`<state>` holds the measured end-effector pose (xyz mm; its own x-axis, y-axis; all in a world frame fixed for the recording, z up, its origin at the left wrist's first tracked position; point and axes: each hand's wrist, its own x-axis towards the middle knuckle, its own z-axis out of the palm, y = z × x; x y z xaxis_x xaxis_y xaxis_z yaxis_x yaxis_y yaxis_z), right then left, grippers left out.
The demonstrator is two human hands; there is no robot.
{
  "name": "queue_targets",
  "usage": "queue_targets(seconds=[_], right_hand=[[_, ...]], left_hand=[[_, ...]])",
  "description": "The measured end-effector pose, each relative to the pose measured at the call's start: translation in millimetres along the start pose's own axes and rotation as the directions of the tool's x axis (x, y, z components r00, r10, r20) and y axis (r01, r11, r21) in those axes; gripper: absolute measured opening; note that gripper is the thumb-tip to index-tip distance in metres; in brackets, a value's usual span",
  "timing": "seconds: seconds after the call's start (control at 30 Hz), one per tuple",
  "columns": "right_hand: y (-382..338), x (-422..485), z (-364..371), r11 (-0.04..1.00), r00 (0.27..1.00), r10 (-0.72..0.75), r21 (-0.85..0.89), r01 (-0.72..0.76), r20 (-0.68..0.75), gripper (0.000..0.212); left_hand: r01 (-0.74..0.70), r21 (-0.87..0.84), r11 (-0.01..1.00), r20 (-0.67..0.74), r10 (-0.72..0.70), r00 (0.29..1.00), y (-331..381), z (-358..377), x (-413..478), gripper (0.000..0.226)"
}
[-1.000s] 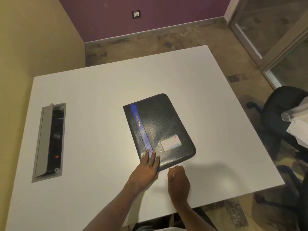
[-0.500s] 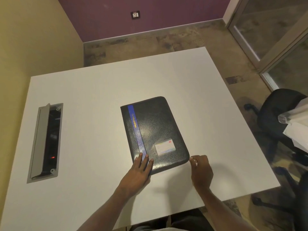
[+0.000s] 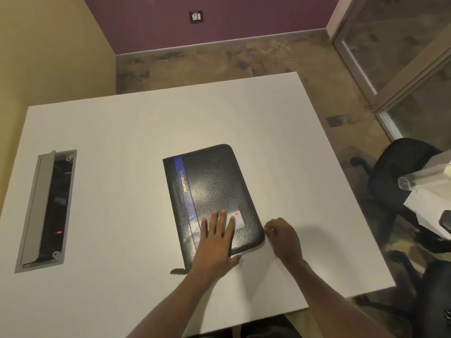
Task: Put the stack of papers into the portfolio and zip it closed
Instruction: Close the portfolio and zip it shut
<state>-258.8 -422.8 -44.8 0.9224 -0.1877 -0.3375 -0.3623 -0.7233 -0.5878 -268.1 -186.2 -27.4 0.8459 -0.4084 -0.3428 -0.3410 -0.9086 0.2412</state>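
Observation:
A black portfolio (image 3: 214, 181) with a blue stripe and gold lettering lies closed on the white table (image 3: 122, 132). A small card label (image 3: 238, 218) sits on its cover. My left hand (image 3: 214, 242) lies flat on the near part of the cover, fingers spread, partly over the label. My right hand (image 3: 283, 236) is at the portfolio's near right corner, fingertips pinched against the zip edge; the pull itself is hidden under them. A small dark tab (image 3: 178, 271) sticks out at the near left corner. No loose papers are in sight.
An open grey cable box (image 3: 46, 208) is sunk into the table at the left. A black office chair (image 3: 400, 181) stands off the table's right side, with a white and clear object (image 3: 434, 191) on it. The table's near edge is close to my body.
My right hand went from the middle of the portfolio's near edge, round the near right corner, onto the right side. My left hand slid further up the cover, onto the label.

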Motion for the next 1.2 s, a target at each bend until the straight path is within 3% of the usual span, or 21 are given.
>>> queue_targets(seconds=[0.2, 0.4, 0.7, 1.2], right_hand=[[4, 6, -3, 0.996, 0.997, -0.04, -0.073, 0.045, 0.073, 0.014], [9, 11, -6, 0.994, 0.991, -0.051, -0.091, 0.063, 0.12, 0.018], [12, 17, -12, 0.982, 0.984, -0.151, -0.1, 0.16, 0.099, 0.014], [-43, 98, -21, 0.938, 0.964, -0.249, -0.223, 0.265, 0.097, 0.018]], left_hand=[[0.037, -0.025, 0.999, 0.102, -0.035, 0.994, 44, -14, 69, 0.131], [0.032, 0.036, 0.999, 0.218, -0.039, 0.975, 47, -3, 75, 0.145], [0.021, 0.075, 0.997, 0.222, -0.037, 0.974, 39, 0, 68, 0.127], [-0.015, 0.053, 0.998, 0.179, 0.005, 0.984, 33, 5, 60, 0.123]])
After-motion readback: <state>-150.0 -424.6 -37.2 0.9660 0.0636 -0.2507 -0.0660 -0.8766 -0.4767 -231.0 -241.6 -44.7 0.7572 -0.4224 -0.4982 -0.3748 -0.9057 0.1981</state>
